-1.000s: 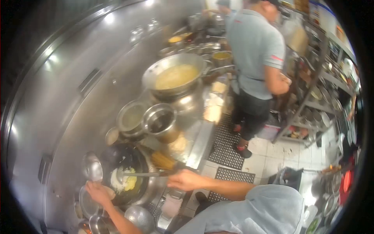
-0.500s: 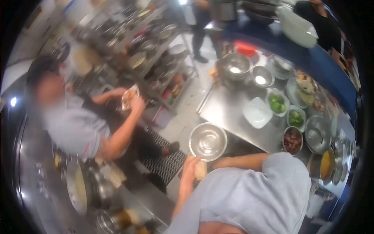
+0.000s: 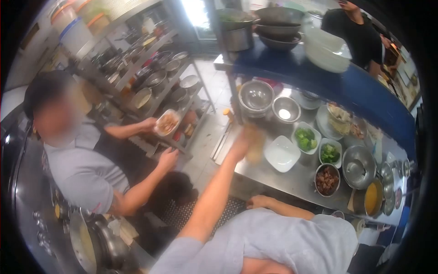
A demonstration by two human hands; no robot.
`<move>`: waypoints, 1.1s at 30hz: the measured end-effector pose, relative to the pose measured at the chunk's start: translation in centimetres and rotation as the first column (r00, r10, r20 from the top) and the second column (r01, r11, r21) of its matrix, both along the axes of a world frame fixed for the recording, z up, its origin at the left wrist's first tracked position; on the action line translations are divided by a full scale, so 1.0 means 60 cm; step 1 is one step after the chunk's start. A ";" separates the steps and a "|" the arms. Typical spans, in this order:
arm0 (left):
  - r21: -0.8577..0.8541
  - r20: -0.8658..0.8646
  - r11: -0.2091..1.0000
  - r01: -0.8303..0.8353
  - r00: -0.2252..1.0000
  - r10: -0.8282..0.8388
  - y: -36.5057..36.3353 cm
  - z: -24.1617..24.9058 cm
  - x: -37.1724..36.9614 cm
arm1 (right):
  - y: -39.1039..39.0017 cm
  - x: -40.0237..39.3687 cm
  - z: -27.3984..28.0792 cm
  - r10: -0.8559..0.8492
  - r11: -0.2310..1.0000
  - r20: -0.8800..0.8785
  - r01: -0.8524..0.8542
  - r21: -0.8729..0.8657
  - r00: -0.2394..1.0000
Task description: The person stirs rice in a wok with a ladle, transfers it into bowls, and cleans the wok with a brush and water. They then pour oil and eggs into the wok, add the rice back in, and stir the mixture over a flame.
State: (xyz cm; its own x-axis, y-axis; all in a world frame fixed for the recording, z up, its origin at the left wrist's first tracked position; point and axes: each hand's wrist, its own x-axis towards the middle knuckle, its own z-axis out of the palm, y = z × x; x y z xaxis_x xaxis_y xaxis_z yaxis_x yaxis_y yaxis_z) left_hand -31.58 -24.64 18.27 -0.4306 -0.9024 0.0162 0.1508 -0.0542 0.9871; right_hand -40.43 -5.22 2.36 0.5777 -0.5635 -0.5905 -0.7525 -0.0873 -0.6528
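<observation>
My left hand (image 3: 242, 145) is stretched out over the front left of the steel counter, blurred by motion. In its fingers is a tan, oblong thing (image 3: 256, 148), too smeared to name. A white square bowl (image 3: 282, 154) stands just to its right. Beyond the hand, a steel mixing bowl (image 3: 257, 96) tops a stack, with a smaller steel bowl (image 3: 286, 110) beside it. My right hand (image 3: 260, 201) is low, by the counter's front edge, with fingers curled; whatever it holds, if anything, is hidden.
White bowls of broccoli (image 3: 305, 138), a steel pot of chopped meat (image 3: 327, 179) and a pot of yellow liquid (image 3: 373, 197) stand on the counter (image 3: 267, 176). A blue shelf (image 3: 365, 75) overhangs it. At left, a co-worker (image 3: 84, 160) holds a white dish of food (image 3: 167, 123).
My left hand has swung forward over the counter with the tan thing. The steel bowl is no longer at my hands. The co-worker's dish is now held by one hand; my view has shifted.
</observation>
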 end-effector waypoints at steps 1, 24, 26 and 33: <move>-0.115 0.356 0.981 0.156 0.928 -0.106 0.033 -0.022 0.042 | -0.001 0.005 -0.028 0.054 0.999 -0.007 -0.054 -0.008 0.999; 0.667 0.010 -0.512 -0.542 -0.680 0.733 0.990 -0.145 0.108 | 0.266 0.533 0.056 0.803 -0.557 0.157 -0.817 -0.149 -0.576; 0.627 -0.204 -0.629 -0.460 -0.876 0.438 1.001 -0.130 0.124 | 0.315 0.539 0.067 0.839 -0.441 0.352 -0.898 -0.009 -0.415; 0.615 -0.410 -0.718 -0.326 -0.910 0.062 1.232 -0.018 0.337 | 0.466 0.672 0.229 0.824 -0.083 0.533 -0.889 0.450 0.193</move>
